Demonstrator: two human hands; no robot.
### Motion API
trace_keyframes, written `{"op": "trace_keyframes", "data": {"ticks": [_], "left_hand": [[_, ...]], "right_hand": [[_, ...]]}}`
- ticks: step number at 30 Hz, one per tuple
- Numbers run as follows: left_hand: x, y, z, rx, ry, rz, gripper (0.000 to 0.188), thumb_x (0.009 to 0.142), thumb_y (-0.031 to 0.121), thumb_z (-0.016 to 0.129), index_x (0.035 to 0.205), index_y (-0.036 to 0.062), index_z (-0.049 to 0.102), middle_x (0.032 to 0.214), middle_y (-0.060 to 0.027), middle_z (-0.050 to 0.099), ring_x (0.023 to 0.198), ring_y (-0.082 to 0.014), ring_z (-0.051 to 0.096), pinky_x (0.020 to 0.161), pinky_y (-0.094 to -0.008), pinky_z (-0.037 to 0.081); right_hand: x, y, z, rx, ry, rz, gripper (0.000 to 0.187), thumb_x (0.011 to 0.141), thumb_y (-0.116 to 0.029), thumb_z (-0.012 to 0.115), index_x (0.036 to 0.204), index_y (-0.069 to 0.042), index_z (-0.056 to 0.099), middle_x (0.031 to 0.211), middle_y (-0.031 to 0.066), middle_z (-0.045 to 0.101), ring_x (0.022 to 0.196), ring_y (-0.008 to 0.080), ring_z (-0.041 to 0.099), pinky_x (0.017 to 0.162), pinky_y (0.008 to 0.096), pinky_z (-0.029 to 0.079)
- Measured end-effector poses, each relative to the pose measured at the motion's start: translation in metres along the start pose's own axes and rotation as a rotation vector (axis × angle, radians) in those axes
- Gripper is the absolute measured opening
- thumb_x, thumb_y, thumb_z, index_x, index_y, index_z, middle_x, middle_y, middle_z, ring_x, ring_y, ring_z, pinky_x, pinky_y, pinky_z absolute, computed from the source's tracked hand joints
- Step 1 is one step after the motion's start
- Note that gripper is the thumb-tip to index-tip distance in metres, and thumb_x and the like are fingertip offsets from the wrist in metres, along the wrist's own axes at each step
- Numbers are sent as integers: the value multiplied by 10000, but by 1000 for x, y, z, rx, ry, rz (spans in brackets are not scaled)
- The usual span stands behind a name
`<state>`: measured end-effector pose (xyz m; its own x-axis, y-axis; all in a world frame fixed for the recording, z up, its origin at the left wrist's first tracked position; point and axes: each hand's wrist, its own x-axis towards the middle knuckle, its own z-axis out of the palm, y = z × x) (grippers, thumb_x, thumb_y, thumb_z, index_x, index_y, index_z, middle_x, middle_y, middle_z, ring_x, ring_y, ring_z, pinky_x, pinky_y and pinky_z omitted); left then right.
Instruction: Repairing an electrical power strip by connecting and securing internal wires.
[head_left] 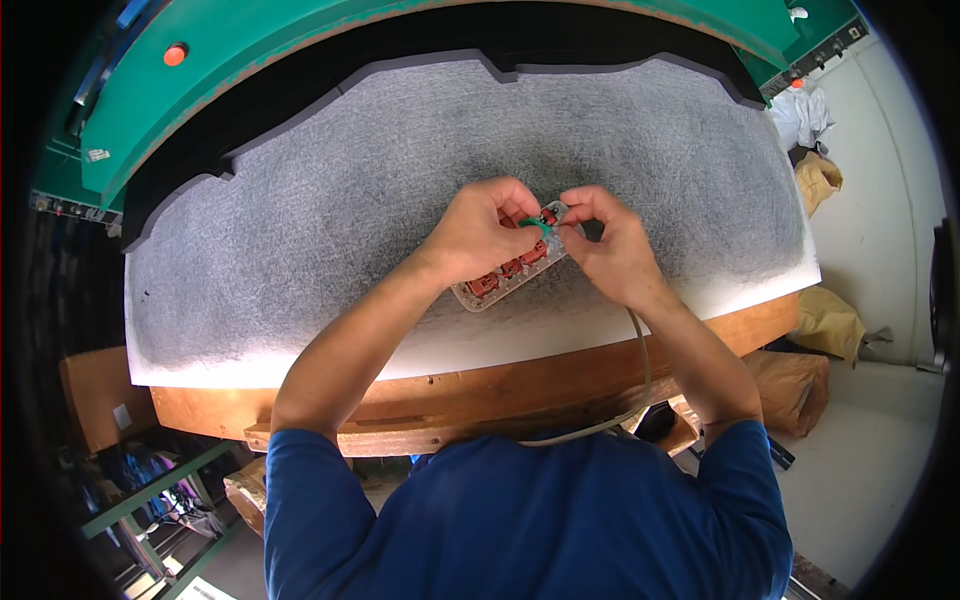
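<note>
On the worn grey work surface lies what looks like an opened power strip [467,296], a pale shallow housing with several red blocks in a row inside. It sits slantwise, its far end toward the right. My left hand [487,228] is closed over its upper part, thumb and fingers pinched at a small green piece [543,226]. My right hand [610,245] is closed at the far end, thumb and forefinger pressed together beside the green piece. What the right fingertips hold is too small to make out. Fingers hide part of the housing.
A pale cord [646,372] runs below my right wrist over the wooden table edge [520,388]. Behind the surface rises a black edge strip [420,45] under a green machine frame [240,75] with an orange button [175,54]. Brown paper bags [790,390] stand at right.
</note>
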<state>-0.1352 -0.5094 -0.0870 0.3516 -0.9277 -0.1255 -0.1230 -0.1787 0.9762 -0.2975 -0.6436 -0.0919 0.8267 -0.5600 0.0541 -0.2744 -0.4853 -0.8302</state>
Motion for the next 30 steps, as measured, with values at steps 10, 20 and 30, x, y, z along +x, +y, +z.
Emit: {"op": "trace_keyframes", "data": {"ticks": [10, 20, 30], "left_hand": [[4, -6, 5, 37, 31, 11, 133, 818, -4, 713, 929, 13, 641, 815, -15, 636, 729, -71, 582, 638, -239, 488], [6, -7, 8, 120, 61, 4, 114, 806, -2, 718, 889, 4, 640, 775, -21, 632, 692, -77, 580, 595, -250, 483], [7, -6, 9, 101, 70, -36, 161, 758, 50, 715, 894, -14, 657, 765, -84, 674, 694, -147, 636, 637, -310, 521]], "right_hand": [[-1, -4, 6, 268, -48, 123, 467, 837, -56, 724, 1249, 34, 523, 1011, 131, 667, 926, 169, 636, 788, 299, 505], [-5, 1, 3, -261, 230, -345, 371, 813, -51, 751, 1148, 3, 601, 960, 103, 675, 866, 175, 652, 728, 308, 513], [-25, -31, 0, 388, -231, 320, 268, 953, -132, 640, 1174, 18, 616, 802, 57, 670, 649, 80, 578, 574, 256, 468]]}}
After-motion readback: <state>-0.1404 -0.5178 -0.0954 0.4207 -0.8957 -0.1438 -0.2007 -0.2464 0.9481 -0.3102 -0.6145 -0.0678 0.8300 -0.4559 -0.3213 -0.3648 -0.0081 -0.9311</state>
